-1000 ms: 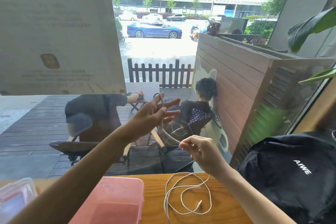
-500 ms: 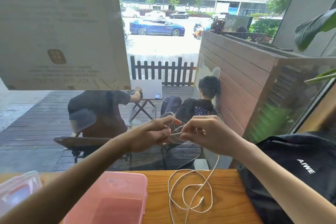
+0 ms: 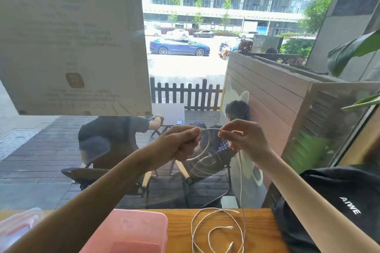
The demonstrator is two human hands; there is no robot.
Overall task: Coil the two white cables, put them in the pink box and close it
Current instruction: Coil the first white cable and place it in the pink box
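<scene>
My left hand grips a coil of white cable held up in the air before the window. My right hand pinches the same cable at the top of the loop, a hand's width to the right. From the right hand a loose strand hangs down to the wooden counter. A second white cable lies there in loose loops, its plugs showing. The open pink box stands on the counter to the left of it, below my left forearm.
The box's clear lid lies at the far left of the wooden counter. A black backpack fills the right end. The window glass rises straight behind the counter's far edge.
Both hands have risen. The right hand came up from the counter to meet the left, then slid rightward along the cable, laying another loop onto the coil.
</scene>
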